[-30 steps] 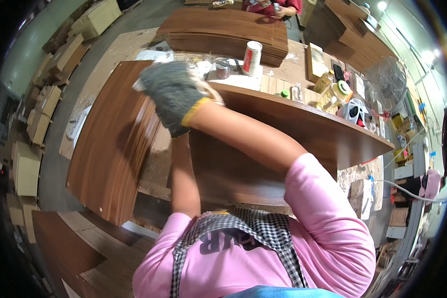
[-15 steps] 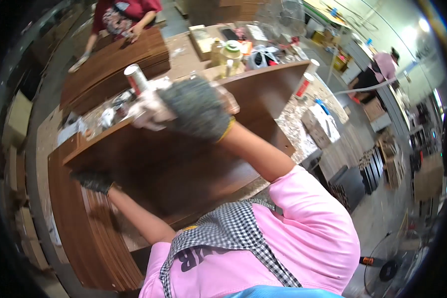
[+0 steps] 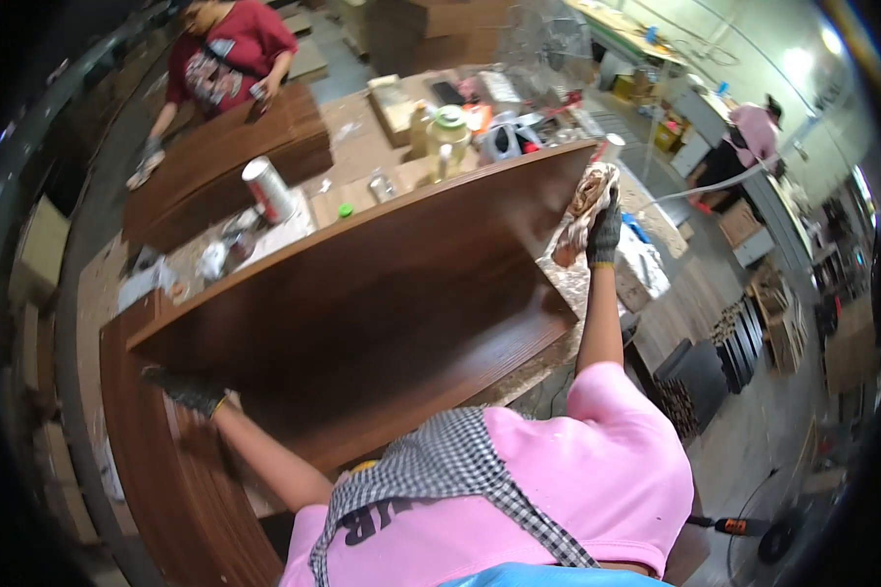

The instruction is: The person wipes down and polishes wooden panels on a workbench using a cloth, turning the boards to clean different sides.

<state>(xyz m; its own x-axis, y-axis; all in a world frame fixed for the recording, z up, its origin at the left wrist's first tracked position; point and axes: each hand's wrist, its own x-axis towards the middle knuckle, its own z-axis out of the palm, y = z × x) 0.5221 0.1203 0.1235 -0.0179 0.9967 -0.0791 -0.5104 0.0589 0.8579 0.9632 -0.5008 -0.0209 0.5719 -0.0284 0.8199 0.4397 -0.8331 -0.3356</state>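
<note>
A large dark brown wooden board [image 3: 382,303] stands tilted up in front of me. My left hand [image 3: 191,393], in a dark grey knit glove, holds this board near its lower left corner; some of its fingers are lost against the dark wood. Out at the board's right end, my gloved right hand [image 3: 605,237] is closed around a crumpled, stained white and brown cloth [image 3: 585,203]. That cloth lies against the board's right edge.
Brown panels [image 3: 176,489] are stacked at the left. Beyond the board are a white-and-red can [image 3: 269,188], a green-lidded jug [image 3: 448,137] and a green cap [image 3: 346,210]. A co-worker in a red shirt [image 3: 235,59] leans over another panel stack [image 3: 235,166]. A fan [image 3: 778,538] stands lower right.
My right hand has swept the cloth rightward along the board's top edge, from left of the middle to the right end. The left hand stays at the left corner.
</note>
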